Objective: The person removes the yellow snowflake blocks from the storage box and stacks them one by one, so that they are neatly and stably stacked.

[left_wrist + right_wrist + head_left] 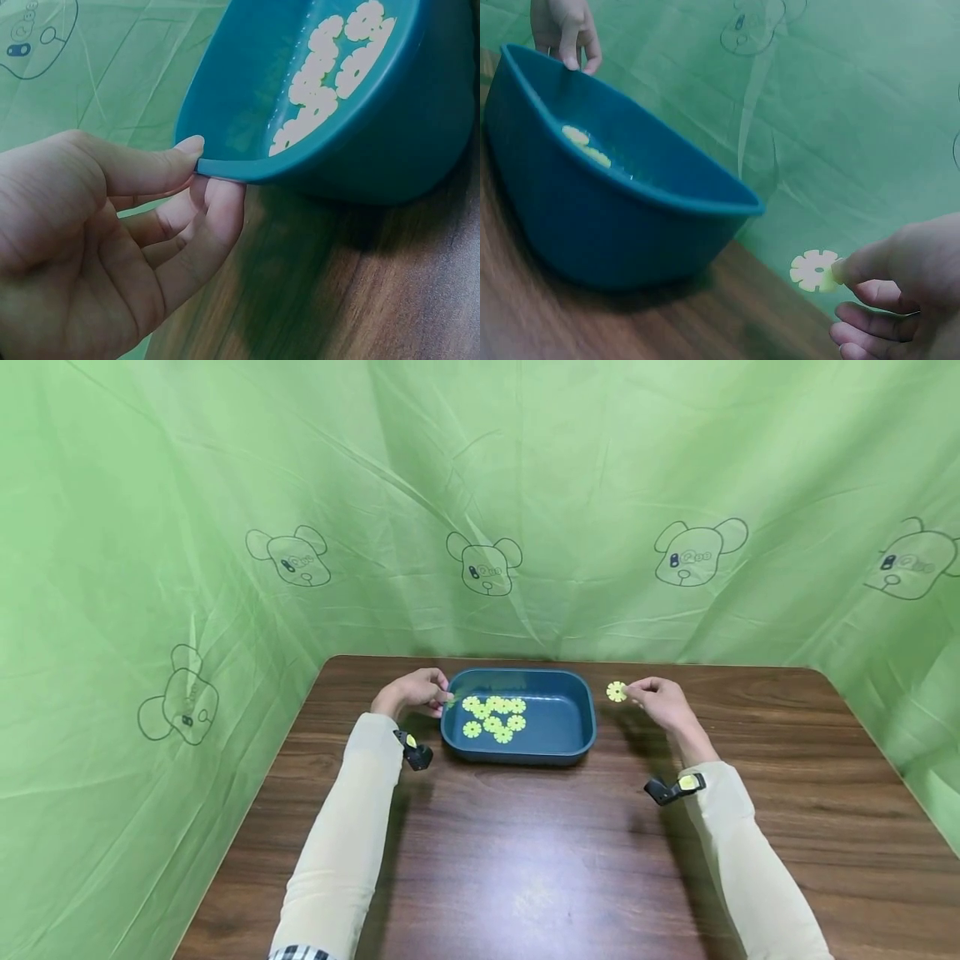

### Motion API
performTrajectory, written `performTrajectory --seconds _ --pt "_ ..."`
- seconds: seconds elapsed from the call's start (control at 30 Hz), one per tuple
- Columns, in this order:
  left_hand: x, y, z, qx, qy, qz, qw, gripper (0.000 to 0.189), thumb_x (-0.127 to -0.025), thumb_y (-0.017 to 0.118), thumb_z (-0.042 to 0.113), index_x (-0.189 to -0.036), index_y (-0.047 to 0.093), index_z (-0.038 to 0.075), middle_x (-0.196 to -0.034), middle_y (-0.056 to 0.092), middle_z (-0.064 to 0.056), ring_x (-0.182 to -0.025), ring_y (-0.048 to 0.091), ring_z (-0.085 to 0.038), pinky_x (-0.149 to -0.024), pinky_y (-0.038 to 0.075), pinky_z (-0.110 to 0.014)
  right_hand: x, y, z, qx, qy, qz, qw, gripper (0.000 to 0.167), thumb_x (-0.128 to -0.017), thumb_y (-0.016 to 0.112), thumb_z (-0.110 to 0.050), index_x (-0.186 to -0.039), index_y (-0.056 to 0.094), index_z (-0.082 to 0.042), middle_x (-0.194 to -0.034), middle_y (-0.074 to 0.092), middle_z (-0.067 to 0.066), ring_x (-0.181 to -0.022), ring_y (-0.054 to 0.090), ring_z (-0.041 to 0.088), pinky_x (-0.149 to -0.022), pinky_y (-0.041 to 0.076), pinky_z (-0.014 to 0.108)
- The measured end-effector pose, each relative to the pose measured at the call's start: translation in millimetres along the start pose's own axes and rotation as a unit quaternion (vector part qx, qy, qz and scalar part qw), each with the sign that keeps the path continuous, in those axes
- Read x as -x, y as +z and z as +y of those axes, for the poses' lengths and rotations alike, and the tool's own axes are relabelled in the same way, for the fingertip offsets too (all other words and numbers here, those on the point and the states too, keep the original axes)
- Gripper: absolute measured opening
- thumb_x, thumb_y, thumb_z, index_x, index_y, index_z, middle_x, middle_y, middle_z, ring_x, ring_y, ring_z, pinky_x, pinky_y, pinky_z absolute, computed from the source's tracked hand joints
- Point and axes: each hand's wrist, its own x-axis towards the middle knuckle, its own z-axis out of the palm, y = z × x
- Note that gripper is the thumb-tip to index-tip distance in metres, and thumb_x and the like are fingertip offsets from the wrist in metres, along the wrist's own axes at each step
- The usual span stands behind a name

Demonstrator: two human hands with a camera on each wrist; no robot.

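Observation:
A dark blue plastic basin (558, 722) stands near the back of the wooden table. Several yellow flower-shaped discs (503, 736) lie on its floor, mostly toward the left end. My left hand (417, 690) pinches the basin's left rim, thumb over the lip and fingers beneath it, as the left wrist view shows closely. To the right of the basin, my right hand (663, 700) holds one yellow notched disc (814, 271) by its edge between thumb and fingertips. That disc is apart from the basin's right wall, and its small centre hole faces the camera.
The brown wooden table (480, 860) extends toward me and to both sides. A green cloth (570, 485) printed with bear heads hangs right behind the table's back edge and along the left side. Each sleeve carries a black wrist strap with a camera.

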Motion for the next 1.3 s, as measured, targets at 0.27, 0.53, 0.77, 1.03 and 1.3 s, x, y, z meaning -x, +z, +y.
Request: performTrajectory --seconds 0.27,0.53,0.77,1.03,1.3 --pt "0.8 1.6 -0.8 0.008 -0.002 0.002 1.0 0.016 -0.096 0.055 0.005 -0.103 0.042 0.003 -0.086 0.049 -0.008 -0.073 0.053 -0.018 -0.091 0.051 -0.043 1.3 -1.0 29.4 -0.015 0.033 -0.01 0.9993 0.039 -0.095 0.057 -0.028 -0.116 0.057 0.005 -0.094 0.062 0.005 -0.086 0.055 0.016 -0.076 0.047 0.031" --pt "-0.7 1.2 -1.9 0.011 -0.004 0.002 0.9999 0.015 -0.095 0.056 0.005 -0.102 0.042 0.004 -0.085 0.05 -0.008 -0.074 0.054 -0.019 -0.095 0.049 -0.046 2.5 -0.9 39.6 0.014 0.038 -0.016 0.999 0.039 -0.095 0.056 -0.027 -0.116 0.058 0.007 -0.091 0.061 0.006 -0.083 0.055 0.017 -0.07 0.044 0.024" --pt "-0.9 0.1 -0.9 0.006 -0.005 0.001 1.0 0.015 -0.096 0.055 0.006 -0.102 0.042 0.004 -0.085 0.05 -0.007 -0.073 0.054 -0.018 -0.091 0.051 -0.044 2.9 -2.0 43.1 0.064 0.042 -0.002 0.997 0.036 -0.094 0.057 -0.028 -0.111 0.062 0.004 -0.085 0.062 0.006 -0.079 0.052 0.018 -0.073 0.039 0.027" --pt "-3.3 -0.7 -2.1 0.005 -0.002 0.0 1.0 0.014 -0.096 0.054 0.005 -0.101 0.042 0.004 -0.085 0.049 -0.008 -0.07 0.053 -0.016 -0.082 0.054 -0.037 0.8 -4.4 47.3 0.125 0.046 0.022 0.9909 0.03 -0.092 0.058 -0.026 -0.103 0.066 0.001 -0.091 0.067 0.012 -0.093 0.056 0.029 -0.075 0.042 0.032" --pt "-4.5 -1.2 -3.1 0.004 0.002 0.002 1.0 0.013 -0.096 0.055 0.006 -0.101 0.043 0.005 -0.084 0.05 -0.007 -0.07 0.054 -0.016 -0.079 0.055 -0.034 0.4 -5.9 50.1 0.157 0.041 0.034 0.9862 0.029 -0.09 0.057 -0.023 -0.102 0.067 0.001 -0.113 0.063 0.024 -0.104 0.054 0.039 -0.086 0.045 0.045"
